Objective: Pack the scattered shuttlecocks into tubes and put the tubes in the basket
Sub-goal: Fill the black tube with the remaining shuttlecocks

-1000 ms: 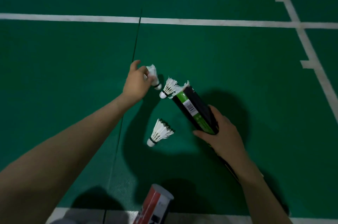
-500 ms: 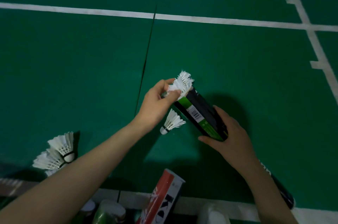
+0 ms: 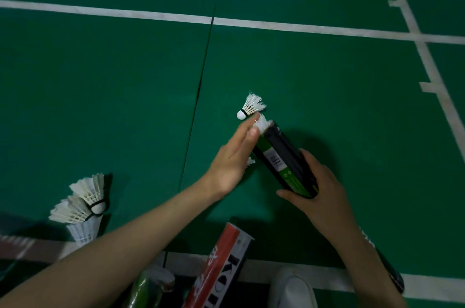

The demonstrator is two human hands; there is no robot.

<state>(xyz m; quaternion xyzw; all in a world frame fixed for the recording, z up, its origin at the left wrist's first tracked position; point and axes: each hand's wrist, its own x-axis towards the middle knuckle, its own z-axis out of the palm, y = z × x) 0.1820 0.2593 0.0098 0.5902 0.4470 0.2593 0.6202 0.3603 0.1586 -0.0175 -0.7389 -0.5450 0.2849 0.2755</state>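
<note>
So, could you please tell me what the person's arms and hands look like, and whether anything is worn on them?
Both arms are bare as far as the view shows: no sleeves reach the forearms. The left hand and right hand wear no gloves, and no watch, band or ring shows on either.

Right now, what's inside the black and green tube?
White shuttlecock feathers poke from the open end of the tube, touched by the left hand. Anything deeper is hidden by its wall.
</note>
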